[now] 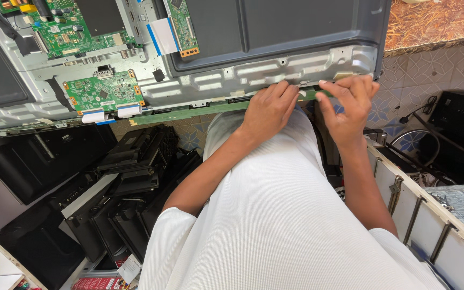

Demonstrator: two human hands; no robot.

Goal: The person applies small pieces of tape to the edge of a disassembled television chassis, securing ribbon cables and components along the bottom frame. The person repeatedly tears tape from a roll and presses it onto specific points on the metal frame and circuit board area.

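An opened flat-screen television lies face down in front of me, its grey metal back showing. A long narrow green circuit strip runs along its near edge. My left hand rests fingers-down on that strip near the right end. My right hand pinches the strip's right end at the television's corner. A small green circuit board with white ribbon cables sits at the left, and a larger green board lies above it.
Black plastic television parts are piled on the floor at my left. A white framed cabinet stands at the right, with black cables and equipment behind it on patterned tile. A patterned brown surface lies at top right.
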